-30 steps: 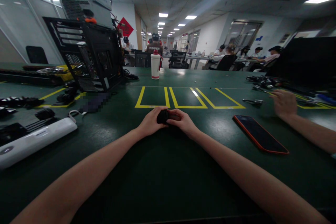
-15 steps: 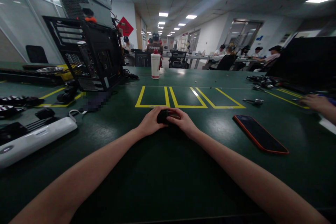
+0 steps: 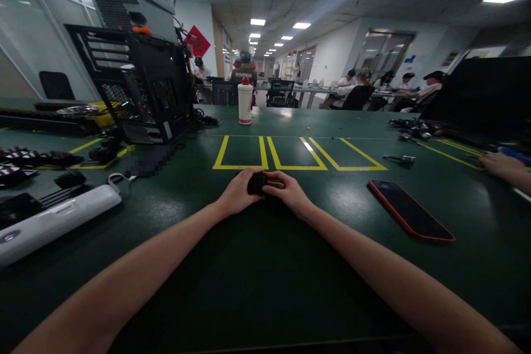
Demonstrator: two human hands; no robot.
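Between my two hands is a small black object [image 3: 256, 183], dark and mostly covered by fingers, so its kind does not show. My left hand [image 3: 237, 193] wraps its thumb and fingers around the left side of it. From the other side, my right hand [image 3: 288, 193] grips it with thumb and fingertips. Both hands are low over the green table [image 3: 265, 265], just in front of the yellow tape outlines [image 3: 240, 168]. To the right of my right hand lies a phone with an orange edge [image 3: 410, 210], its screen dark.
At left stand an open black computer case [image 3: 153, 88], a white long device [image 3: 62, 224] and dark parts. A white bottle with a red lid [image 3: 245, 102] is upright ahead. Another person's hand [image 3: 504, 166] reaches in at right, near cables [image 3: 418, 130] and a small metal tool [image 3: 400, 160].
My hands keep the same hold on the black object, with hardly any movement. The other person's hand at far right has shifted slightly.
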